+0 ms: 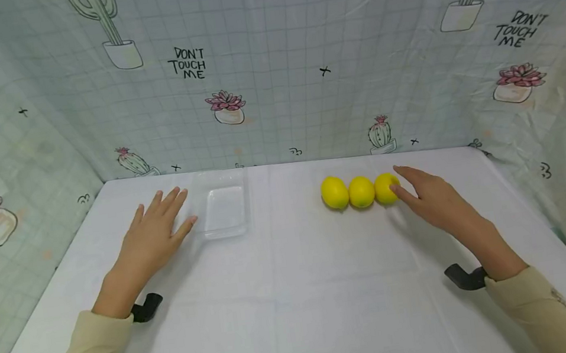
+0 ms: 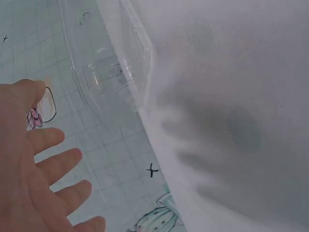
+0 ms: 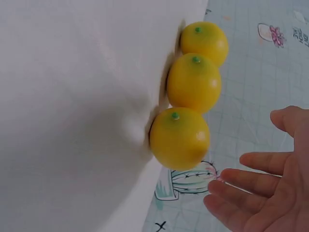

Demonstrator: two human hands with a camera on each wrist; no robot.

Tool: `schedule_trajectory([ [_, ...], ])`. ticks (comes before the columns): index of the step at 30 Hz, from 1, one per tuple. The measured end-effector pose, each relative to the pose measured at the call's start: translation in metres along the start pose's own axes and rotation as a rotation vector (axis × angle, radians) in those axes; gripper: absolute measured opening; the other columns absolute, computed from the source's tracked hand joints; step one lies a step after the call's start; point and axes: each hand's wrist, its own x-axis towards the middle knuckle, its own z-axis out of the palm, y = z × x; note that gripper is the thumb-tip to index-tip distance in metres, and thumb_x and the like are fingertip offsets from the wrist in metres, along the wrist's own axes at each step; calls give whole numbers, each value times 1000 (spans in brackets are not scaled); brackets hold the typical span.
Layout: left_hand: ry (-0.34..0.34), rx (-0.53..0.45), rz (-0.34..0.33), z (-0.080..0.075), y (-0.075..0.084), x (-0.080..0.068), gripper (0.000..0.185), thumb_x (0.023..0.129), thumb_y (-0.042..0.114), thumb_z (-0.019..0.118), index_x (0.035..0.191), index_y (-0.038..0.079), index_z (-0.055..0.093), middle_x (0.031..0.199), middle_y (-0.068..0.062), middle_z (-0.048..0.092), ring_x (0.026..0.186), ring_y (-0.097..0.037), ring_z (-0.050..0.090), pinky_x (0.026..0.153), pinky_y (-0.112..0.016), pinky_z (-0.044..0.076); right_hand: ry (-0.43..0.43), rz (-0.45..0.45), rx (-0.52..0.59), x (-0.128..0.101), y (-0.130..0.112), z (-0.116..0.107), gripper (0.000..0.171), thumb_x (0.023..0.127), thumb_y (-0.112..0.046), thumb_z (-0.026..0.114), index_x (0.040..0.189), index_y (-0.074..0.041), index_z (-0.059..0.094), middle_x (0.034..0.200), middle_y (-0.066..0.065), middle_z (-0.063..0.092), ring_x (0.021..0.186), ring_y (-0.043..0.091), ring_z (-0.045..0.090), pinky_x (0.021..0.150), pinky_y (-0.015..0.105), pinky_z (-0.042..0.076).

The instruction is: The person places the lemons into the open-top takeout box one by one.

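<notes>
3 yellow fruits (image 1: 361, 192) are sitting in a row on the right half of the white surface (image 1: 301, 317), toward its far edge, their green tips facing the person. The row is running left to right, its long axis pointing toward the right hand (image 1: 436, 198), which is clearly the nearer hand. The rightmost fruit (image 1: 384, 190) is lying just left of the right fingers (image 3: 251, 181); the head view is showing the thumb overlapping it, but the right wrist view is revealing a gap, so they are not touching. That leftward gap is probably mattering most, since each fruit is looking nearly round. The right fingers are reaching forward loosely extended, thumb apart, holding nothing.

The left hand (image 1: 149, 242) is hanging over the surface's left side, its fingers (image 2: 60, 166) spreading straight and also holding nothing. A clear tray (image 1: 225, 205) is resting just right of its thumb, apart from it, the tray's long axis seemingly running away from the person. The tray is lying well apart from the fruits.
</notes>
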Motion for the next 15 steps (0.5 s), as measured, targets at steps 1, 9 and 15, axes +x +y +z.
schedule_trajectory([
  [1, -1, -47, -3, 1, -3, 1, 73, 107, 56, 38, 163, 12, 22, 167, -17, 22, 153, -44, 13, 122, -67, 8, 1, 15, 10, 3, 0, 0, 68, 108, -46, 43, 158, 0, 32, 158, 29, 35, 143, 50, 33, 117, 66, 28],
  [9, 34, -396, -85, 9, -16, 11, 62, 105, 36, 57, 159, 14, 36, 162, -20, 34, 144, -46, 36, 115, -62, 36, -15, 108, 29, 20, 10, 3, 72, 108, -53, 39, 154, 3, 38, 142, 34, 52, 126, 51, 53, 102, 66, 46],
  [15, 39, -582, -157, 14, -24, 16, 64, 101, 46, 61, 156, 20, 43, 157, -16, 43, 136, -40, 51, 107, -59, 47, -31, 141, 31, 34, 13, 6, 75, 107, -54, 40, 145, 10, 47, 137, 34, 56, 124, 48, 54, 102, 63, 47],
])
